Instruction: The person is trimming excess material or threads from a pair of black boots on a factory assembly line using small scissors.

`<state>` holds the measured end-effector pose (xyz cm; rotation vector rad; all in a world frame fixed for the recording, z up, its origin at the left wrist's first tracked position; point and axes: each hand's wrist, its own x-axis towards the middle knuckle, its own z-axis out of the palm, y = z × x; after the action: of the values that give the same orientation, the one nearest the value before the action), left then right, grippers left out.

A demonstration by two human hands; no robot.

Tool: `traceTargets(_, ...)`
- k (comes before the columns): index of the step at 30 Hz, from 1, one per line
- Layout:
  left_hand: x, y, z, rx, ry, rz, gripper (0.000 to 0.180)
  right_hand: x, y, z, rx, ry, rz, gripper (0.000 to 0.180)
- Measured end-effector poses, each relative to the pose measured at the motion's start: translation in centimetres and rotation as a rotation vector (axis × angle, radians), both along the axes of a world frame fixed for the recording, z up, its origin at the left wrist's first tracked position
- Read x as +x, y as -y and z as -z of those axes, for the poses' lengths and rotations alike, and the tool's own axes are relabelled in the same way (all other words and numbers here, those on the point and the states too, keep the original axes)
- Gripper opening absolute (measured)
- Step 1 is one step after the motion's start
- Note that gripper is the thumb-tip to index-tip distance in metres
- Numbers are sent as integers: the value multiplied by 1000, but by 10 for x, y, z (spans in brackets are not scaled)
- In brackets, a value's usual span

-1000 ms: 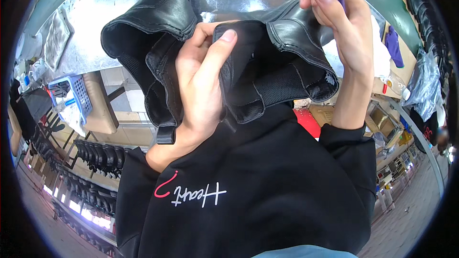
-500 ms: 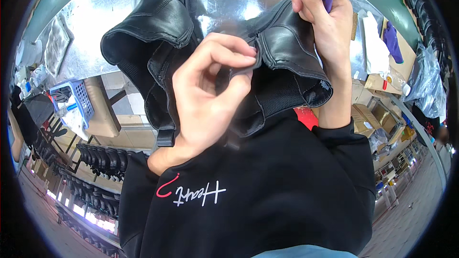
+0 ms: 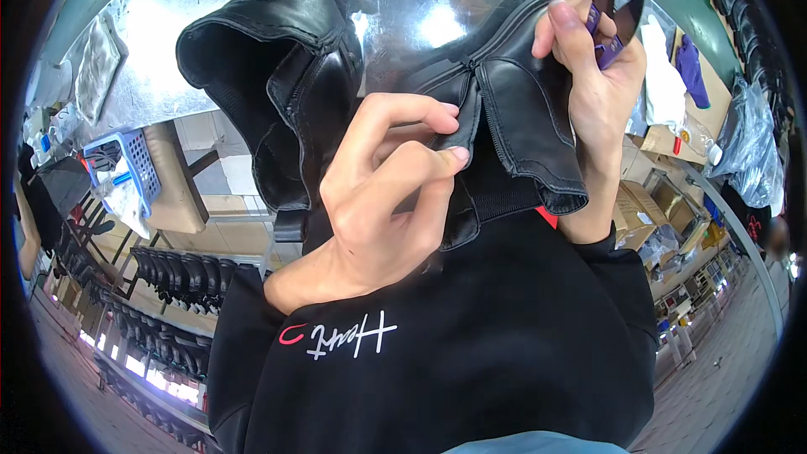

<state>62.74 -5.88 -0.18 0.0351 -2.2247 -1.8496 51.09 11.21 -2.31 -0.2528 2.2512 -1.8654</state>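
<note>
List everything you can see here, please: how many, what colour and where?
Table: one, silver, top
Right-side boot: one, black, upper centre
Left-side boot: one, black, left of centre
Snips: one, purple and dark, upper right
Grey pad: one, table's left
Basket: one, blue, left
Tan pad: one, beside the basket
Racked boots: many, black, lower left
White cloth: one, right
Purple item: one, right, kind unclear
Plastic bag: one, clear, far right
Boxes: several, brown, right
Sweatshirt: one, black, bottom centre
Left hand: one, bare, centre, pinching the right-side boot's edge
Right hand: one, bare, upper right, holding the snips
</note>
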Motion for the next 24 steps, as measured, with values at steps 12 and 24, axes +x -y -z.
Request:
traceTargets(12, -5, -8, -10, 386, 516, 11, 30, 0, 22, 16, -174, -14, 257, 26)
traceTargets(24, -6, -9, -21, -190, 425, 183, 25, 9, 6, 37, -435, -166, 401, 34)
